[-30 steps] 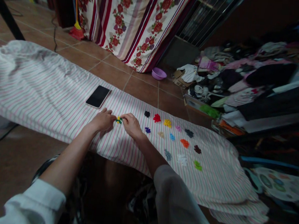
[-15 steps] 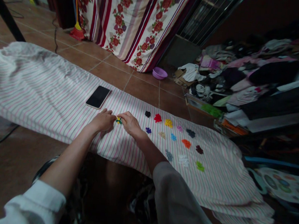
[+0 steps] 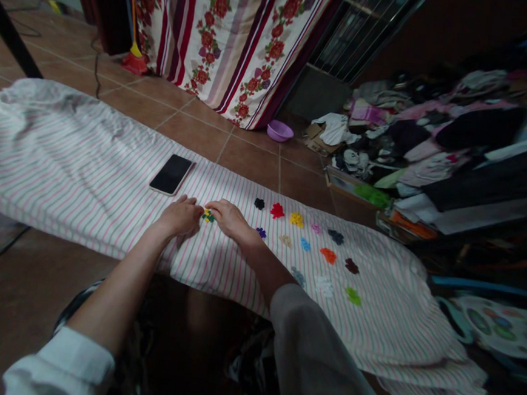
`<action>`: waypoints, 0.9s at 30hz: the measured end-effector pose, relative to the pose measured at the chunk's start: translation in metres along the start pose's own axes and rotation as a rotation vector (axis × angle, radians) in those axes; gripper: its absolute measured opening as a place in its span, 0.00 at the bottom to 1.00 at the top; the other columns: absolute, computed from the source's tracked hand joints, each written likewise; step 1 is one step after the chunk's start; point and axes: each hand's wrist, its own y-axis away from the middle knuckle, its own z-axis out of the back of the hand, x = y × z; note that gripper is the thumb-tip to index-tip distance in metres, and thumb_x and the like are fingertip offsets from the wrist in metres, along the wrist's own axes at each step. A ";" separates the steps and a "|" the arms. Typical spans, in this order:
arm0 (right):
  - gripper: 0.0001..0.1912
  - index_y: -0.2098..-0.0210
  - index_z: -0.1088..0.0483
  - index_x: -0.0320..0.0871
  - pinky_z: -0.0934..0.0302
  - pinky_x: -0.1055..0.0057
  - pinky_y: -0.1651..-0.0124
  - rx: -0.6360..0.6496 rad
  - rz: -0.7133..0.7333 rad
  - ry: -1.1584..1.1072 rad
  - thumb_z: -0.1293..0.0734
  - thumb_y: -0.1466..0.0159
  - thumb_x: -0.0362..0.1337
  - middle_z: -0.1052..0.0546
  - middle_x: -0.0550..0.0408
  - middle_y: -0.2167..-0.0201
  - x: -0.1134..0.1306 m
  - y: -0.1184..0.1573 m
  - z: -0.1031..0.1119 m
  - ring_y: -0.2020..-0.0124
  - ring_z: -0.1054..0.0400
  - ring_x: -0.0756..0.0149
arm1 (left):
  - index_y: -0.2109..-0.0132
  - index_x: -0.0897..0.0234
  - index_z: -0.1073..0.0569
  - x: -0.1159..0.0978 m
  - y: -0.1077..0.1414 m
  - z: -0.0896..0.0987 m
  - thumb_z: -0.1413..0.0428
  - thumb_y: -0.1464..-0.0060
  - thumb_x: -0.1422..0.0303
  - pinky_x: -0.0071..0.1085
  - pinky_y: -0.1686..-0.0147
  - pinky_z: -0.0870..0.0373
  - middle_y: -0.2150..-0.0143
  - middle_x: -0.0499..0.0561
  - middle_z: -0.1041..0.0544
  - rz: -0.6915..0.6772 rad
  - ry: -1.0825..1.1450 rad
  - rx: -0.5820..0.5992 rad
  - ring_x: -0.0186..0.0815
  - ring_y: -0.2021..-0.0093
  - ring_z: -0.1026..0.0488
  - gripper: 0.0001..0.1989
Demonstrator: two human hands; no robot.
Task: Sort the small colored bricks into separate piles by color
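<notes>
Between my hands, on the striped cloth, is a small green-and-yellow piece (image 3: 208, 215), too small to make out exactly. My left hand (image 3: 180, 216) grips its left side with the fingertips, the fingers bent. From the right, my right hand (image 3: 229, 218) pinches its upper edge between thumb and fingers. Right of my hands lie little heaps of small coloured pieces, among them a black heap (image 3: 259, 204), a red heap (image 3: 277, 211), a yellow heap (image 3: 296, 219) and a dark blue heap (image 3: 261, 232).
The striped cloth (image 3: 87, 177) covers a long, narrow surface. A phone (image 3: 171, 174) lies beyond my left hand. More heaps, such as the orange heap (image 3: 328, 255), spread rightward. On the floor are a purple basin (image 3: 280, 130), a broom (image 3: 134, 61) and piled clothes (image 3: 415, 130).
Both hands stay close around the green-and-yellow piece, which appears slightly turned, with its yellow part now nearer the top. The phone and heaps lie as before.
</notes>
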 end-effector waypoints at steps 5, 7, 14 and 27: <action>0.13 0.57 0.25 0.45 0.43 0.71 0.53 -0.006 0.013 -0.001 0.39 0.35 0.28 0.26 0.53 0.62 0.002 -0.004 0.002 0.59 0.33 0.67 | 0.53 0.61 0.23 -0.001 0.001 0.002 0.53 0.41 0.71 0.38 0.41 0.42 0.53 0.56 0.25 -0.009 0.001 0.004 0.40 0.48 0.32 0.16; 0.12 0.59 0.25 0.44 0.43 0.72 0.55 -0.004 0.006 -0.007 0.38 0.36 0.28 0.26 0.53 0.64 0.003 -0.004 0.004 0.61 0.33 0.67 | 0.53 0.61 0.23 -0.001 0.000 0.001 0.52 0.42 0.71 0.39 0.41 0.41 0.52 0.57 0.25 -0.006 0.004 0.003 0.41 0.48 0.32 0.15; 0.08 0.61 0.25 0.44 0.44 0.74 0.62 -0.016 -0.023 -0.055 0.35 0.38 0.31 0.26 0.55 0.68 0.002 -0.002 0.003 0.66 0.34 0.69 | 0.50 0.59 0.23 0.000 -0.002 -0.005 0.53 0.42 0.69 0.38 0.42 0.39 0.50 0.55 0.25 0.039 -0.004 0.000 0.41 0.45 0.33 0.17; 0.06 0.63 0.25 0.44 0.41 0.75 0.64 -0.125 -0.159 -0.327 0.35 0.38 0.34 0.23 0.58 0.69 -0.001 0.005 -0.006 0.67 0.30 0.70 | 0.49 0.59 0.24 -0.003 -0.004 -0.004 0.52 0.41 0.69 0.38 0.43 0.38 0.51 0.56 0.24 0.055 -0.032 0.002 0.42 0.45 0.32 0.17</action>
